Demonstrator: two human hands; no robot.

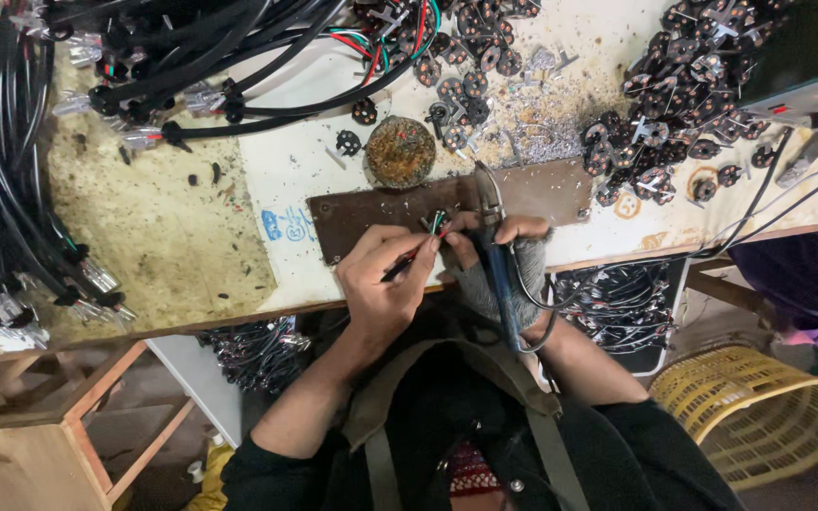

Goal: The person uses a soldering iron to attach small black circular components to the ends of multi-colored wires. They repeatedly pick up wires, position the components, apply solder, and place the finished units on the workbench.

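My left hand pinches a thin black cable whose red, green and white wire ends stick out over a brown board. My right hand, in a grey fingerless glove, grips a blue-handled soldering iron whose metal tip points up past the wire ends. Both hands meet at the near edge of the workbench.
A round rusty tip-cleaning pad sits just beyond the board. Piles of small black plug inserts lie at the back right and centre. Bundles of black cables cover the left. A yellow basket stands on the floor at right.
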